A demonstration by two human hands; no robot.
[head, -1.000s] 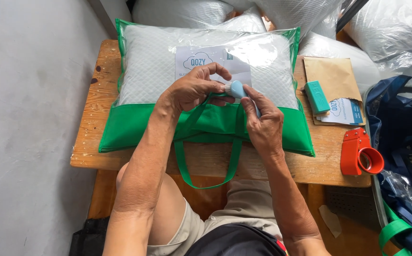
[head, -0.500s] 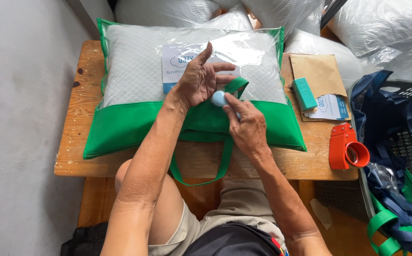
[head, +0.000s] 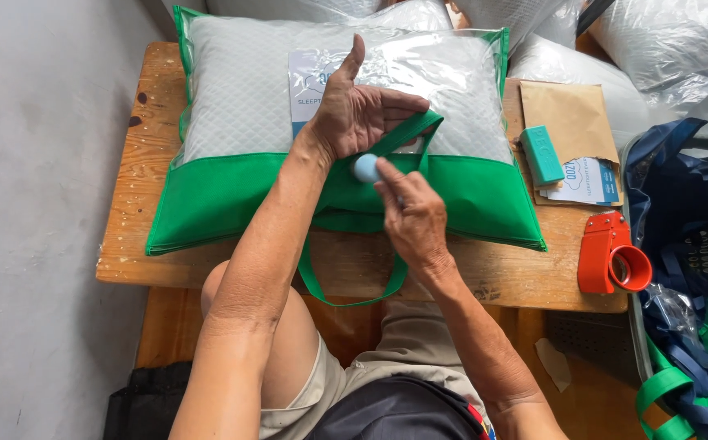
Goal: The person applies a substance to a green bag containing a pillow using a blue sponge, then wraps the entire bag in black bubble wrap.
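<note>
A grey quilted pillow lies in a clear and green bag (head: 231, 191) on the wooden table (head: 138, 244). My left hand (head: 358, 114) rests on the bag's middle, palm showing and thumb up. Its fingers hold one green handle (head: 415, 130) of the bag. Just below that palm, my right hand (head: 411, 216) pinches a small light-blue round object (head: 365, 167) and presses it against the green band. The other green handle (head: 346, 297) hangs in a loop over the table's front edge.
A teal block (head: 541, 153) lies on a brown envelope (head: 570, 114) with printed cards (head: 588, 181) at the table's right. An orange tape dispenser (head: 610, 257) sits at the right corner. Dark blue bags (head: 672, 195) fill a basket at right; wrapped pillows (head: 663, 41) lie behind.
My left hand has spread out, thumb raised, with the green handle across its fingers. My right hand has brought the blue object down under the left palm.
</note>
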